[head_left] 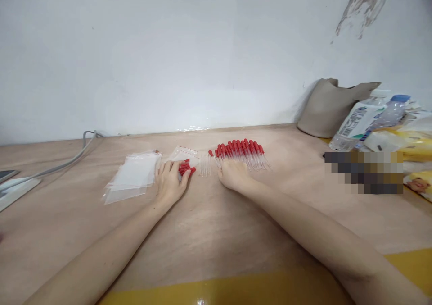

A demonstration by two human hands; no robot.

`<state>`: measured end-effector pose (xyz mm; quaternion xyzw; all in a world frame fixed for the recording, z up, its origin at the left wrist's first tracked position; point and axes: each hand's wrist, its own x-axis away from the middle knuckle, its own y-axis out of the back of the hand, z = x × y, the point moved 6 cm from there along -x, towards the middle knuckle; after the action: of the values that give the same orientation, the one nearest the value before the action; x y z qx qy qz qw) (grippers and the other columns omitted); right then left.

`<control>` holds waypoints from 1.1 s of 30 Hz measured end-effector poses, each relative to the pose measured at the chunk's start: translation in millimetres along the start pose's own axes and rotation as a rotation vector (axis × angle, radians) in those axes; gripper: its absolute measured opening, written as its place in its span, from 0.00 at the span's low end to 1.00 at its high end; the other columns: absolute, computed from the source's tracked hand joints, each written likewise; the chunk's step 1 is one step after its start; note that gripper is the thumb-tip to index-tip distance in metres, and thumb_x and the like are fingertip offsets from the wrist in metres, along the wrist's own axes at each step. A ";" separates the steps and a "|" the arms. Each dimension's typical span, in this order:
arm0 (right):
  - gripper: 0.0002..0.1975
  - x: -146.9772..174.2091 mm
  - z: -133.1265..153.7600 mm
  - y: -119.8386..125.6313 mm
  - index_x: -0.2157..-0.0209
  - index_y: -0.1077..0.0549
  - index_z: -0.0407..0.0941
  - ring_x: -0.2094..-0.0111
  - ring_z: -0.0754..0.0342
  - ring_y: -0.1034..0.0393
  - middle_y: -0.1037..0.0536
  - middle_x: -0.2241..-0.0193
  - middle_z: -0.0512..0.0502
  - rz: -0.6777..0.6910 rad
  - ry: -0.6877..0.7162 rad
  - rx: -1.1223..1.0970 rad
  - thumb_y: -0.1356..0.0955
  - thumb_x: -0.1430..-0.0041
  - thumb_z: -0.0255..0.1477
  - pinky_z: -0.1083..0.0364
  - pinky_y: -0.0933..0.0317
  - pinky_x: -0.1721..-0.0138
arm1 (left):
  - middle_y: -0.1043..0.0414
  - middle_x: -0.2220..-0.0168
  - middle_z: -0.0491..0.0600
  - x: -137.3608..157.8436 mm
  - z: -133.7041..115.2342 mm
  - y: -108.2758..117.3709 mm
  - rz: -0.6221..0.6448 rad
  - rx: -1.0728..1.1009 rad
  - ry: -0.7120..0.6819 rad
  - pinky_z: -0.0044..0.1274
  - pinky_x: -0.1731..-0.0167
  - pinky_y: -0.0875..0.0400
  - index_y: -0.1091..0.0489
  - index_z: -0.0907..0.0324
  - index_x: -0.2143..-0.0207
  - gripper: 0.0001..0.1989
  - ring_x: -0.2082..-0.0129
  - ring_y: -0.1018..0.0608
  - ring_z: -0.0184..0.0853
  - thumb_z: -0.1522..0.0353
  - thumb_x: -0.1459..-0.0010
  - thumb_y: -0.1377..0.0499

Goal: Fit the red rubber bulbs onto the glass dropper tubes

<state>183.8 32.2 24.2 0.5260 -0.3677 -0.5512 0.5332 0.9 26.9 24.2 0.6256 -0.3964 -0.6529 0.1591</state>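
Note:
My left hand (170,179) rests on the table with its fingers and thumb curved round a small bunch of red rubber bulbs (187,167), whose ends stick out to the right. My right hand (232,174) is closed, knuckles up, at the near side of a fanned row of glass droppers with red bulbs (241,147). A single dropper (211,153) reaches from its fingertips, bulb pointing away to the left; the grip itself is partly hidden. Between my hands lie several clear thin glass tubes (205,165) side by side.
Clear zip bags (135,172) are stacked left of my left hand, and another zip bag (184,152) lies behind it. A grey cable (72,160) runs across the left side. Plastic bottles (359,120), a grey-brown container (332,109) and yellow packages (391,145) crowd the right.

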 end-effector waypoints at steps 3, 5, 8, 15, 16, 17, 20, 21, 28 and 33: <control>0.11 18.2 -8.5 6.0 0.64 0.32 0.39 0.69 0.46 0.30 0.26 0.72 0.36 -0.101 0.062 0.047 0.42 0.43 0.29 0.52 0.41 0.72 | 0.33 0.66 0.52 -0.2 0.9 -3.3 0.044 0.015 0.004 0.34 0.62 0.41 0.29 0.57 0.66 0.10 0.61 0.32 0.44 0.63 0.47 0.45; 0.10 29.2 -15.0 6.1 0.65 0.33 0.39 0.71 0.48 0.32 0.27 0.72 0.38 -0.152 0.150 0.054 0.43 0.42 0.28 0.53 0.42 0.72 | 0.33 0.67 0.51 -0.8 1.5 -3.8 0.051 0.035 0.007 0.34 0.61 0.40 0.28 0.57 0.69 0.09 0.62 0.32 0.43 0.62 0.47 0.44; 0.10 40.9 -25.9 2.1 0.67 0.34 0.40 0.70 0.50 0.34 0.28 0.72 0.40 -0.247 0.326 -0.007 0.44 0.41 0.26 0.53 0.43 0.68 | 0.32 0.69 0.50 -1.9 0.5 -0.5 0.018 0.085 -0.001 0.34 0.60 0.39 0.30 0.58 0.70 0.09 0.63 0.31 0.42 0.62 0.47 0.44; 0.12 47.1 -45.5 -4.9 0.57 0.34 0.41 0.61 0.52 0.35 0.28 0.65 0.43 -0.451 0.479 -0.254 0.43 0.39 0.25 0.54 0.44 0.59 | 0.30 0.67 0.49 9.5 -30.5 6.3 0.113 0.424 -0.219 0.29 0.61 0.35 0.32 0.59 0.65 0.06 0.64 0.30 0.36 0.67 0.44 0.46; 0.11 47.3 -44.7 -5.6 0.58 0.33 0.42 0.62 0.53 0.35 0.28 0.65 0.43 -0.434 0.487 -0.255 0.43 0.39 0.24 0.54 0.44 0.60 | 0.30 0.68 0.49 12.5 -35.7 5.4 0.160 0.451 -0.248 0.29 0.62 0.35 0.32 0.59 0.66 0.06 0.64 0.30 0.36 0.68 0.45 0.46; 0.11 47.8 -43.8 -5.8 0.59 0.33 0.42 0.63 0.53 0.35 0.28 0.66 0.44 -0.417 0.491 -0.255 0.43 0.39 0.24 0.54 0.45 0.60 | 0.30 0.69 0.49 15.2 -39.9 4.1 0.206 0.467 -0.267 0.29 0.63 0.35 0.31 0.59 0.67 0.06 0.66 0.30 0.35 0.68 0.45 0.45; 0.10 50.6 -40.8 -3.9 0.61 0.33 0.42 0.66 0.54 0.35 0.29 0.66 0.44 -0.389 0.504 -0.269 0.43 0.40 0.25 0.54 0.46 0.61 | 0.31 0.70 0.49 19.6 -46.0 -0.4 0.298 0.473 -0.284 0.29 0.64 0.34 0.30 0.59 0.66 0.06 0.67 0.30 0.35 0.68 0.46 0.45; 0.09 51.6 -39.8 -3.2 0.62 0.33 0.42 0.66 0.55 0.35 0.28 0.67 0.44 -0.383 0.513 -0.273 0.42 0.40 0.25 0.54 0.47 0.61 | 0.31 0.68 0.50 19.6 -46.4 -1.4 0.302 0.468 -0.283 0.30 0.64 0.34 0.30 0.59 0.64 0.08 0.66 0.30 0.36 0.68 0.46 0.45; 0.06 54.4 -34.5 -3.1 0.67 0.33 0.43 0.68 0.57 0.35 0.28 0.70 0.48 -0.388 0.585 -0.299 0.41 0.40 0.27 0.55 0.49 0.62 | 0.33 0.61 0.51 16.5 -49.2 -11.8 0.274 0.483 -0.296 0.31 0.58 0.35 0.27 0.57 0.66 0.08 0.60 0.32 0.37 0.66 0.44 0.45; 0.07 54.9 -33.7 -2.5 0.68 0.33 0.43 0.71 0.58 0.36 0.28 0.72 0.49 -0.418 0.577 -0.300 0.40 0.40 0.28 0.55 0.50 0.63 | 0.30 0.66 0.49 15.4 -50.5 -12.8 0.309 0.614 -0.207 0.27 0.62 0.34 0.30 0.59 0.63 0.09 0.65 0.29 0.34 0.66 0.42 0.48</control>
<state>222.7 -15.7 5.6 0.6393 -0.0027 -0.5249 0.5619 49.6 8.1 9.3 0.5076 -0.6779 -0.5315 0.0193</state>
